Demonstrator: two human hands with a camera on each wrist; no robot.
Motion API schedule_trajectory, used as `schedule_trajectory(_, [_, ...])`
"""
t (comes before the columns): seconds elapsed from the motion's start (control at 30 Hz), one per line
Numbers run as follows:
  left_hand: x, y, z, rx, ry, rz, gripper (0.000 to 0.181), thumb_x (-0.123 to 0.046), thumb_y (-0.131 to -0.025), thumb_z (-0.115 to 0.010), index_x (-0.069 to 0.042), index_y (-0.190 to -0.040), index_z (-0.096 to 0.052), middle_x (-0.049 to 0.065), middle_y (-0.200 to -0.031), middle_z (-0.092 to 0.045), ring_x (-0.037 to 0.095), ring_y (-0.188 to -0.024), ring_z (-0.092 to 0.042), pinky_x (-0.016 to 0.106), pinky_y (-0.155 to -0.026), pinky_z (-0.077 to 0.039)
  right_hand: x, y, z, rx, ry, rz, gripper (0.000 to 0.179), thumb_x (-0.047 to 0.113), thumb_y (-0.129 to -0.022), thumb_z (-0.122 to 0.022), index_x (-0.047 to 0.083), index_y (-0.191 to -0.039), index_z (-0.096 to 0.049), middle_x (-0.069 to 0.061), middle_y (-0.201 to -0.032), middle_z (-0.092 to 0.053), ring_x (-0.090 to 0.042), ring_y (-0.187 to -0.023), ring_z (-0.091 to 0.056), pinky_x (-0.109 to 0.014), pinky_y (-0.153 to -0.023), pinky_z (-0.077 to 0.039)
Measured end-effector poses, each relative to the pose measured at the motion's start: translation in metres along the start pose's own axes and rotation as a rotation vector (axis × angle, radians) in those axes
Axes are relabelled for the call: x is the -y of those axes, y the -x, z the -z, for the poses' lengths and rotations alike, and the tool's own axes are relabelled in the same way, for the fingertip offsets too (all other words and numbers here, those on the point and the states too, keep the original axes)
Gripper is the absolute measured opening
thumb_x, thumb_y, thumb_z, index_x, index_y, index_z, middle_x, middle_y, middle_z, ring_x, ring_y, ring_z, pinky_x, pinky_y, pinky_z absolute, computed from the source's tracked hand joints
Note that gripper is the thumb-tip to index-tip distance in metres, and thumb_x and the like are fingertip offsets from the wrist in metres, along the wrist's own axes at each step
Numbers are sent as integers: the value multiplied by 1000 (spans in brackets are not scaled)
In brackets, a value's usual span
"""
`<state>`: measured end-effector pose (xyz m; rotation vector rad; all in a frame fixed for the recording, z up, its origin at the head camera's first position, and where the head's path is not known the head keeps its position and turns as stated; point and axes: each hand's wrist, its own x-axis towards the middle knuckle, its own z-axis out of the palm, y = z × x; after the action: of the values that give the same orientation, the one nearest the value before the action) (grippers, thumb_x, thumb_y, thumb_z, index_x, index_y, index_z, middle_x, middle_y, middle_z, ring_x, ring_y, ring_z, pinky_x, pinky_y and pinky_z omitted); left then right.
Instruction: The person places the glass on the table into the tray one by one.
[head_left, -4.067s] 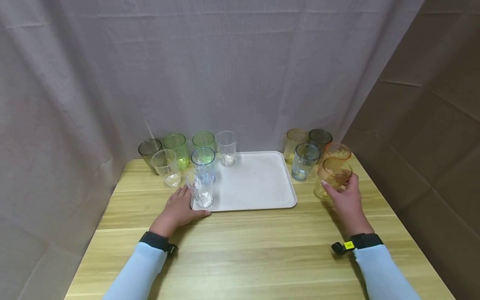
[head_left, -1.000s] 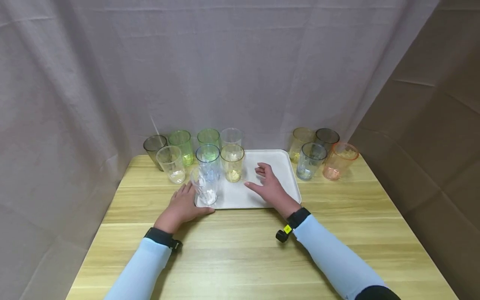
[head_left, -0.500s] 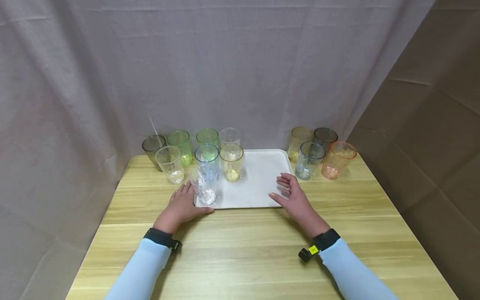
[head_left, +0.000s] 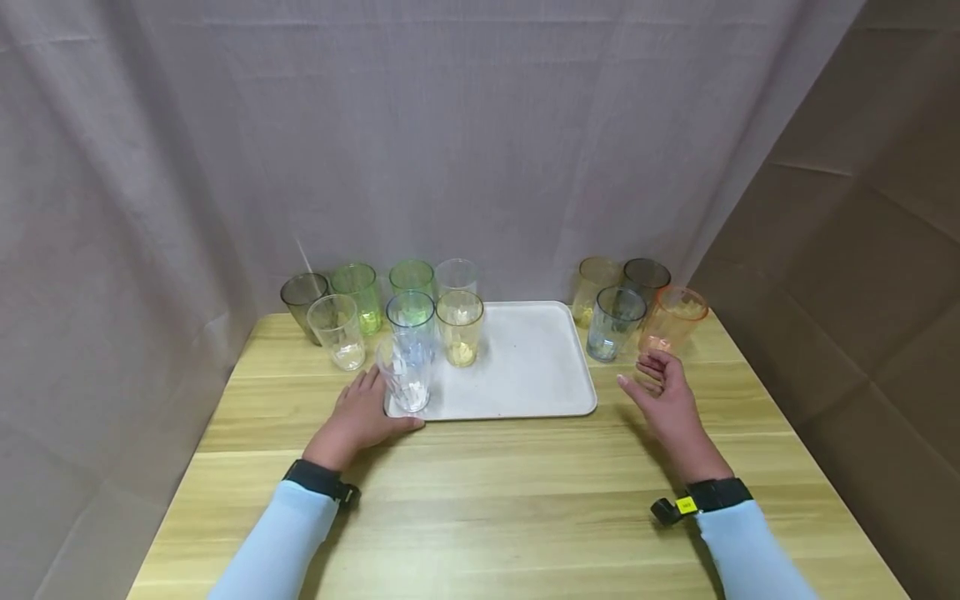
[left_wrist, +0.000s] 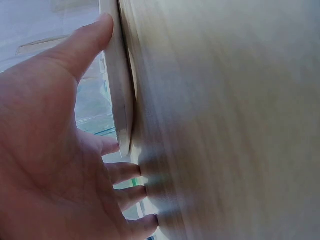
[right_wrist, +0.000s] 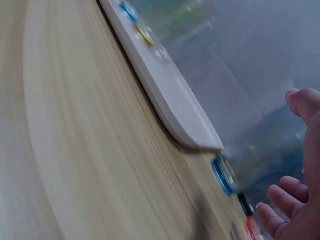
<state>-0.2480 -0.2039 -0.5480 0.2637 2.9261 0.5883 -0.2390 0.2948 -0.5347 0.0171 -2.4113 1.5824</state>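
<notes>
My left hand (head_left: 363, 412) rests at the front left corner of a white tray (head_left: 525, 358); in the left wrist view its thumb lies along the tray's edge and the fingers (left_wrist: 129, 170) are spread down to the table. Close by, on the tray, stand a clear glass (head_left: 408, 383), a blue-rimmed glass (head_left: 412, 323) and a yellow glass (head_left: 461, 333). My right hand (head_left: 667, 404) holds nothing; it is just in front of an orange-rimmed glass (head_left: 678, 312), thumb and fingers apart, fingertips overlapping its base. A bluish glass (head_left: 615, 325) stands left of that.
Behind the bluish glass are an amber glass (head_left: 597, 279) and a smoky dark glass (head_left: 647, 279). At the left, off the tray, stand a dark glass (head_left: 303, 304), a green glass (head_left: 356, 296) and a clear glass (head_left: 337, 333). A grey curtain (head_left: 495, 150) hangs behind the table.
My right hand has set the yellow glass onto the tray, let go, and moved right across the tray to the orange-rimmed glass. My left hand stays at the tray corner.
</notes>
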Motion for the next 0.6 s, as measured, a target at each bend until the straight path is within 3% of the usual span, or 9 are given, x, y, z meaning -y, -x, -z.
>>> schedule_trajectory(0.17, [2,-1,0,6,-10,3,132,-82,-76,-68,0,-166,-19,27,-169,-15,48,-152,-11,66,-122,-14,-2,-3,20,-71,43,-68,85,36,-98,-71,-2,-158,-24,-23,-149,-42,-36,-136,-43,-52,-110,-42])
schedule_trajectory(0.33, [0,0,1,8,-5,1,132,-82,-76,-69,1,-166,-19,27,-169,-15,49,-152,-11,67,-122,-14,-5,-22,37,-181,79,-172,93,52,-94,-71,4,-157,-23,-16,-147,-36,-32,-134,-41,-42,-100,-45])
schedule_trajectory(0.6, [-2,1,3,11,-10,1,132,-82,-76,-68,1,-166,-19,27,-169,-15,48,-152,-11,66,-122,-14,-21,-70,55,-179,36,-183,114,56,-88,-75,18,-166,-1,-18,-164,-21,-33,-149,-25,-53,-116,-36])
